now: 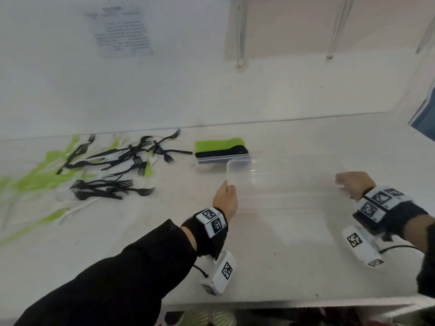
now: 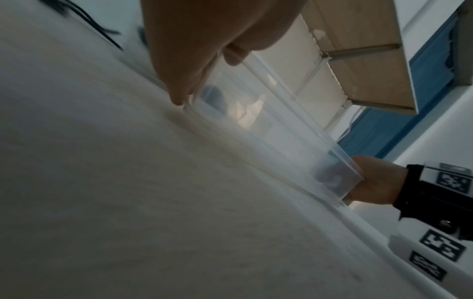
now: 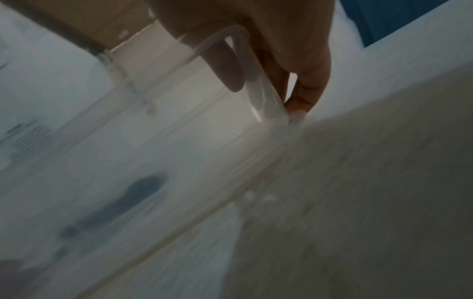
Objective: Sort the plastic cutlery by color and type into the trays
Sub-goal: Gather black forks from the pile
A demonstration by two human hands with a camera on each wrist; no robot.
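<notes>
A long clear plastic tray (image 1: 284,182) lies across the white counter between my hands. My left hand (image 1: 226,196) grips its left end, thumb over the rim and fingers outside the wall (image 2: 194,81). At the other end my right hand (image 1: 350,184) pinches the right wall (image 3: 256,81), one finger inside and the others outside. A heap of black forks (image 1: 122,165), green pieces (image 1: 35,177) and white cutlery lies at the left. The tray (image 2: 281,131) holds nothing that I can see.
A stack of clear trays (image 1: 222,152) with green and black items on top stands just behind the tray's left end. The wall runs close behind the counter, with a paper notice (image 1: 122,31) on it. The counter's front edge (image 1: 282,302) is near my wrists.
</notes>
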